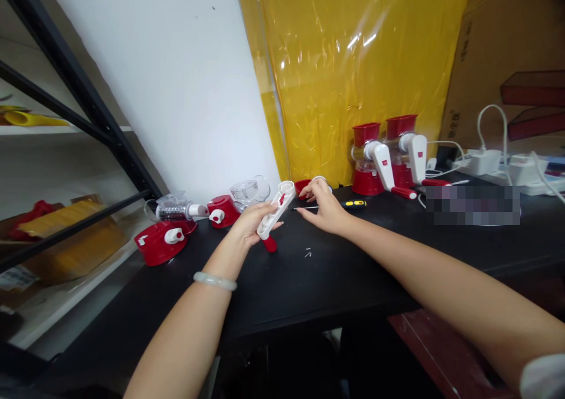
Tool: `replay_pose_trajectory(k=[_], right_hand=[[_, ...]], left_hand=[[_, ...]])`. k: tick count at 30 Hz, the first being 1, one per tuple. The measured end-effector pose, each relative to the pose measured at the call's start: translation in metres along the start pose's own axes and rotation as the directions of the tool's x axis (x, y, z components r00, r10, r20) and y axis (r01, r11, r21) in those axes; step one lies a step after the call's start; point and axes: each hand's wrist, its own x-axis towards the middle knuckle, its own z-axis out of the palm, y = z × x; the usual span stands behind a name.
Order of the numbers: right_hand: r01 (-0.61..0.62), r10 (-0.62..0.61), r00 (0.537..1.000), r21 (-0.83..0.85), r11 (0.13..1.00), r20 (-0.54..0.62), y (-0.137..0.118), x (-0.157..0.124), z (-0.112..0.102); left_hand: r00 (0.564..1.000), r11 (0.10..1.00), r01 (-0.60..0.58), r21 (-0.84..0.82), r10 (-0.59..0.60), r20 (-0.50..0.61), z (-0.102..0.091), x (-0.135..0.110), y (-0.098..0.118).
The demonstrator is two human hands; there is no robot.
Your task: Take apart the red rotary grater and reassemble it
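Observation:
My left hand [253, 219] is closed round a white crank handle [276, 209] with a red knob at its lower end, held just above the black table [309, 281]. My right hand [322, 205] rests on the table beside it, fingers loosely curled, with fingertips over the shaft of a screwdriver [348, 205] that has a yellow and black grip. Whether it grips the shaft I cannot make out. A small red and white part [304, 185] lies just behind that hand.
Two assembled red and white hand-crank grinders [388, 158] stand at the back by a yellow plastic sheet. Loose red bases [161, 240] and clear drums [247, 192] lie at the left. A power strip with cables [507, 163] sits at the right. Metal shelving stands at the left.

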Motion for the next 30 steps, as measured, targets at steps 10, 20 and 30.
replay_pose_trajectory(k=[10,20,30], right_hand=[[-0.186,-0.023,0.627,0.179,0.966,0.778,0.003,-0.004,0.000],[-0.120,0.019,0.571,0.060,0.991,0.820,0.003,-0.011,0.009],[0.001,-0.013,0.713,0.018,1.000,0.701,-0.005,-0.012,0.012]], left_hand=[[0.994,0.996,-0.072,-0.051,0.068,-0.081,0.008,0.000,-0.003],[0.982,0.984,-0.178,-0.029,0.176,-0.067,0.018,-0.005,-0.008],[0.969,0.971,-0.240,-0.006,0.239,-0.062,0.019,-0.003,-0.012]])
